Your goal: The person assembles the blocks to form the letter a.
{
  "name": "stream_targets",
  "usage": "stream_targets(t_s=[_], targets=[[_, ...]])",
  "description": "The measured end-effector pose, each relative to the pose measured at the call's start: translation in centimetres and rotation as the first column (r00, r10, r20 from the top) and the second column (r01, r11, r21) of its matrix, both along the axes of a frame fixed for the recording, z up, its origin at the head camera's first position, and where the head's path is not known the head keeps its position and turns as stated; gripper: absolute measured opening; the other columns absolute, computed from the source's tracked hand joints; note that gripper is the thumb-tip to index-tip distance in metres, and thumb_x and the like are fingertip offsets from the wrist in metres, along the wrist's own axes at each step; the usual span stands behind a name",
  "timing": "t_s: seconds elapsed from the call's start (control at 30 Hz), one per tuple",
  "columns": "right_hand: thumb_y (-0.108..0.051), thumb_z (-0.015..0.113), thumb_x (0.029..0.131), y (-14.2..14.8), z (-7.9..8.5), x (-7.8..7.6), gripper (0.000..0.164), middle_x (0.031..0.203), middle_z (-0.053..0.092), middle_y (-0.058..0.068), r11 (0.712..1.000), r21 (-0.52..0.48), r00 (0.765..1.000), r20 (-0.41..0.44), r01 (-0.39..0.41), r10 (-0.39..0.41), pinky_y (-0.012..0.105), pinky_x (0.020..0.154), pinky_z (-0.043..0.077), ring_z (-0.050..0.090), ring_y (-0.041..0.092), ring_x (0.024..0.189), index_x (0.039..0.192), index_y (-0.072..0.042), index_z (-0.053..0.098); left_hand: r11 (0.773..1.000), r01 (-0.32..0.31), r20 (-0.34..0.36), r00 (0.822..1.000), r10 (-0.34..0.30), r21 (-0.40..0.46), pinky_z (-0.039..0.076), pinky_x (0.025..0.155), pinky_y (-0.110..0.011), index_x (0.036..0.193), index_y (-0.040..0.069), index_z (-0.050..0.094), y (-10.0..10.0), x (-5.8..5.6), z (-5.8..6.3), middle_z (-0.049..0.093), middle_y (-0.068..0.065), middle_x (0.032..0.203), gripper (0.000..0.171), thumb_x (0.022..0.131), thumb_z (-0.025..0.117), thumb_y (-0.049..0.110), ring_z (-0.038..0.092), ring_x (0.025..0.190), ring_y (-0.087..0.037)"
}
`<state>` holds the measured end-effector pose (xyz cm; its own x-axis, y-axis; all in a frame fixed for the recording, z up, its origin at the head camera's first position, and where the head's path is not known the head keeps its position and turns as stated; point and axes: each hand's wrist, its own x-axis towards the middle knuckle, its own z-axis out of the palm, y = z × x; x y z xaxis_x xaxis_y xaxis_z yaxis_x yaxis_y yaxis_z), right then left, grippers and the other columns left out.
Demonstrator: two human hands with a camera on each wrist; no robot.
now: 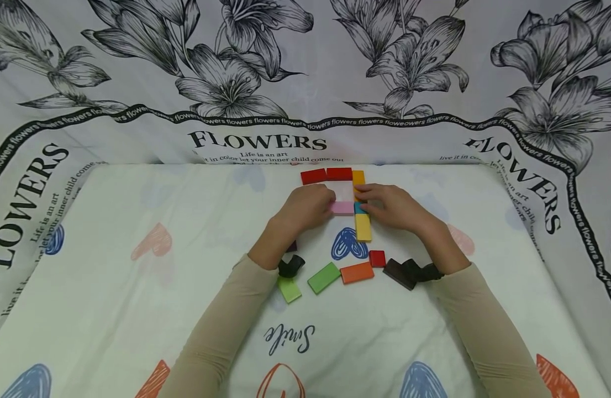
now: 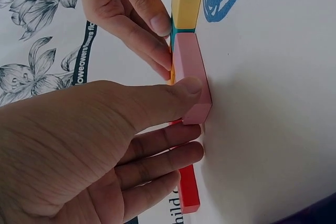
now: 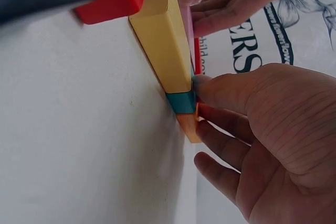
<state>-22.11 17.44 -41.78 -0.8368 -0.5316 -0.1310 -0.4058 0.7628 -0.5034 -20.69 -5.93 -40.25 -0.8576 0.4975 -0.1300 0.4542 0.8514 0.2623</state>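
A pink block (image 1: 342, 208) lies crosswise, one end meeting a small teal block (image 3: 181, 102). My left hand (image 1: 310, 205) pinches the pink block's free end, the thumb over its side and the fingers at its end. My right hand (image 1: 392, 205) touches the row on its right side, thumb at the teal block and fingertips beside the orange-yellow block (image 1: 358, 178). A yellow block (image 1: 363, 228) continues this row toward me. Beyond the left hand, two red blocks (image 1: 338, 174) form the far edge and meet the orange-yellow block.
Nearer me lie a green block (image 1: 324, 278), an orange block (image 1: 357, 273), a small red block (image 1: 377, 258) and a light green block (image 1: 289, 290). Dark blocks (image 1: 399, 274) sit by the right wrist, partly hidden. A printed white cloth (image 1: 136, 309) covers the table.
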Motion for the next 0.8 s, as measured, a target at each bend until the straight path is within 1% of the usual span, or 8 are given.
stream_targets(t_s=[0.27,0.6,0.8], targets=[[-0.017,0.065,0.105,-0.08,0.12,0.04,0.043,0.160,0.055,0.011,1.000,0.001,1.000,0.005,-0.007,0.007,0.060,0.125,0.037,0.044,0.040,0.154,0.146,-0.006,0.062,1.000,-0.001,0.009,1.000,0.001,0.005,0.058,0.088,-0.032,0.122,0.008,0.078,0.11,0.15,0.11,0.078,-0.008,0.108,0.025,0.101,0.071,0.021,0.067,0.094,-0.023],[-0.018,0.067,0.104,-0.18,0.15,-0.02,0.043,0.161,0.054,0.009,1.000,0.001,1.000,0.018,0.017,-0.017,0.059,0.125,0.038,0.044,0.037,0.155,0.145,-0.007,0.063,1.000,-0.006,0.020,1.000,0.007,-0.002,0.059,0.094,-0.032,0.125,0.009,0.076,0.28,0.16,-0.04,0.078,-0.007,0.113,0.028,0.101,0.071,0.022,0.067,0.098,-0.022],[-0.018,0.067,0.104,-0.20,0.27,0.07,0.043,0.161,0.054,0.010,1.000,0.003,1.000,0.024,0.017,-0.017,0.060,0.125,0.038,0.044,0.038,0.155,0.146,-0.007,0.063,1.000,-0.006,0.021,1.000,0.006,0.001,0.058,0.090,-0.032,0.123,0.009,0.077,0.28,0.19,0.03,0.078,-0.008,0.109,0.026,0.101,0.072,0.022,0.066,0.095,-0.022]])
